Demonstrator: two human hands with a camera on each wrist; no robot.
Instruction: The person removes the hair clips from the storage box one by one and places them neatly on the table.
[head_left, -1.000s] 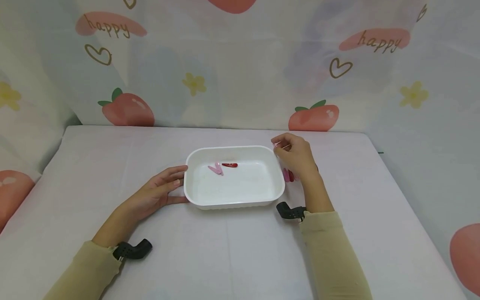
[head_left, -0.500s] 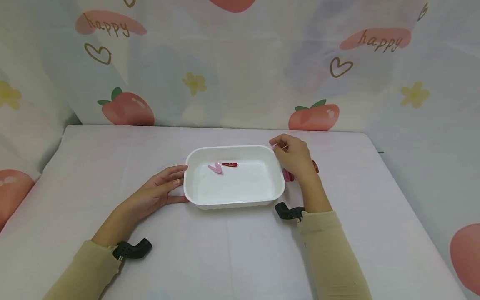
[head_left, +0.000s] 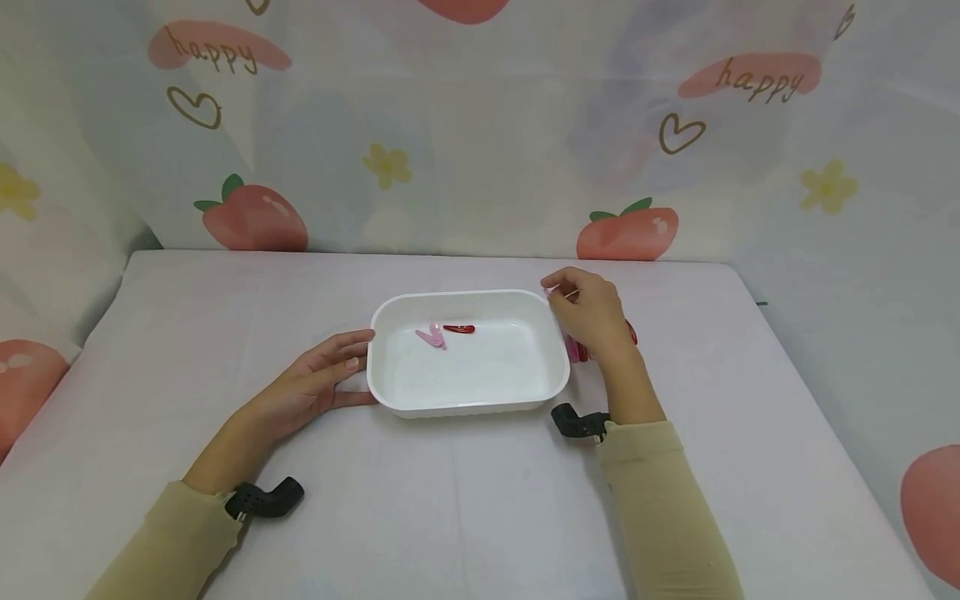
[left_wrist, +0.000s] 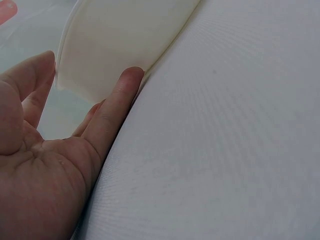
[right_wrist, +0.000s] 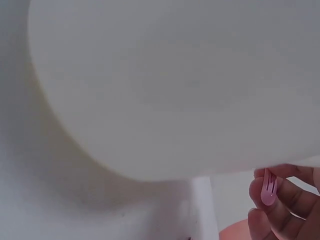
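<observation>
With its fingers fairly straight, my left hand (head_left: 307,383) touches the left end of a white plastic tray (head_left: 480,379); the left wrist view shows a fingertip against the tray's outer wall (left_wrist: 117,45). My right hand (head_left: 592,315) is at the tray's far right corner, pinching a pink snap hair clip (right_wrist: 270,187) between thumb and fingers. Inside the tray lie pink clip pieces (head_left: 432,337) in a V shape; whether one clip or two, I cannot tell. A red hair clip (head_left: 459,329) lies beside them.
Right of the tray, partly hidden by my right hand and wrist, lie more clips, a pink clip (head_left: 573,350) and a red clip (head_left: 582,352) among them. Another red piece (head_left: 632,332) shows beyond the wrist. A white cloth (head_left: 390,508) covers the table, with a printed backdrop (head_left: 480,167) behind.
My right hand has shifted slightly, uncovering the red piece beyond the wrist, and still pinches the pink hair clip. The left hand, the tray and the clips in it look unchanged.
</observation>
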